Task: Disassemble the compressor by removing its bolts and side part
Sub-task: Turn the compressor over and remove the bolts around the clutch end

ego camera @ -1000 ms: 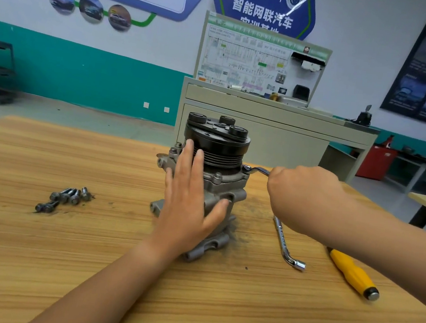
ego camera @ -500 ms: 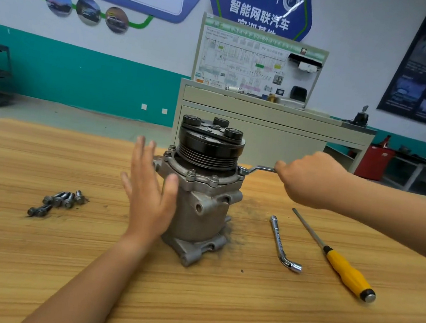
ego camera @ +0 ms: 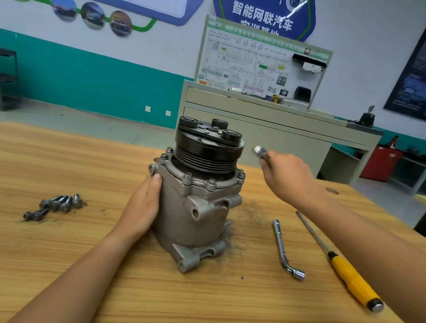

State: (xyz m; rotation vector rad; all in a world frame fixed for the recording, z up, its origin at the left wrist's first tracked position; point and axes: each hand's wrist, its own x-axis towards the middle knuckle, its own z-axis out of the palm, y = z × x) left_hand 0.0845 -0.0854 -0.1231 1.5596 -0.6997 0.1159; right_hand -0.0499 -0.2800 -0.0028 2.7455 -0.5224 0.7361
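The grey metal compressor (ego camera: 195,212) stands upright on the wooden table (ego camera: 88,266), its black pulley (ego camera: 208,147) on top. Several bolts (ego camera: 187,177) sit around its upper flange. My left hand (ego camera: 143,206) grips the left side of the compressor body, thumb up near the flange. My right hand (ego camera: 287,177) is raised to the right of the pulley and grips a small metal wrench (ego camera: 259,151), whose socket end is lifted clear of the compressor.
Several removed bolts (ego camera: 55,204) lie in a loose pile left of the compressor. An L-shaped socket wrench (ego camera: 285,249) and a yellow-handled screwdriver (ego camera: 352,279) lie on the table to the right. Dark grime surrounds the compressor's base. A grey cabinet (ego camera: 276,131) stands behind the table.
My left hand came off the compressor, then took hold of its left side. My right hand lifted the wrench off the flange bolt and up beside the pulley.
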